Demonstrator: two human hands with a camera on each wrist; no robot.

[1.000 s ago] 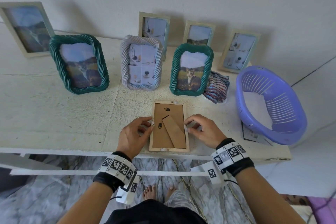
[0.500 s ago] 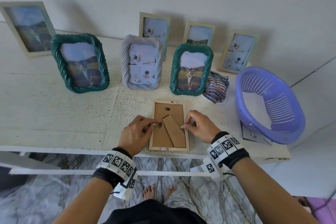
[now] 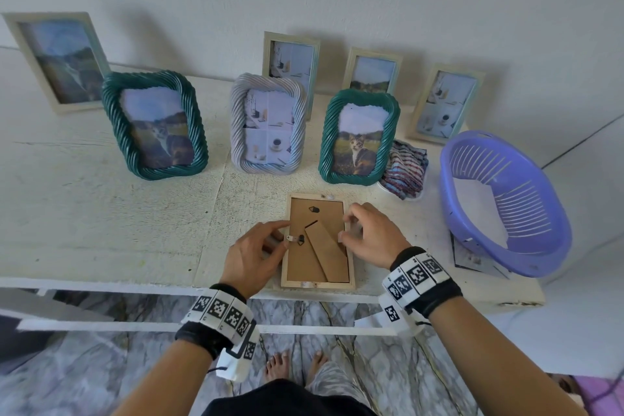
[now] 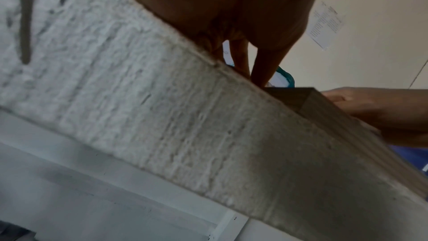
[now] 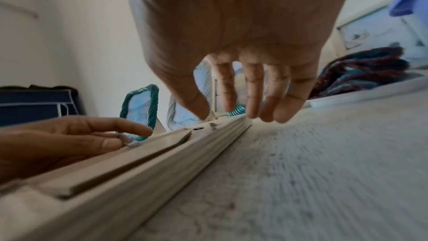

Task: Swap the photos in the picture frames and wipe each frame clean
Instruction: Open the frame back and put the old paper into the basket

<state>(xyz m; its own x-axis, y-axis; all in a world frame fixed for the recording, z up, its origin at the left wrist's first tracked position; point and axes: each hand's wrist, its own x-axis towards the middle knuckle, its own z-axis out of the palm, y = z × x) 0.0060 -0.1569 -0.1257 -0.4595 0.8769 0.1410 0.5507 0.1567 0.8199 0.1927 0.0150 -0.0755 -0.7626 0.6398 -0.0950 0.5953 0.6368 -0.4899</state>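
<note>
The frame [image 3: 317,243] lay face down; its clip [image 3: 295,239] was pinched by the left hand [image 3: 251,252], the right hand [image 3: 369,236] hovering loosely, holding nothing. Forced, the clip could bend.

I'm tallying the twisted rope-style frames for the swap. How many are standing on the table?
3: green rope frame at left, white rope frame in the middle, green rope frame at right beside the striped cloth.

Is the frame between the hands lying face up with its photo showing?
No, the frame lies face down on the table, showing its brown backing board and stand.
</note>
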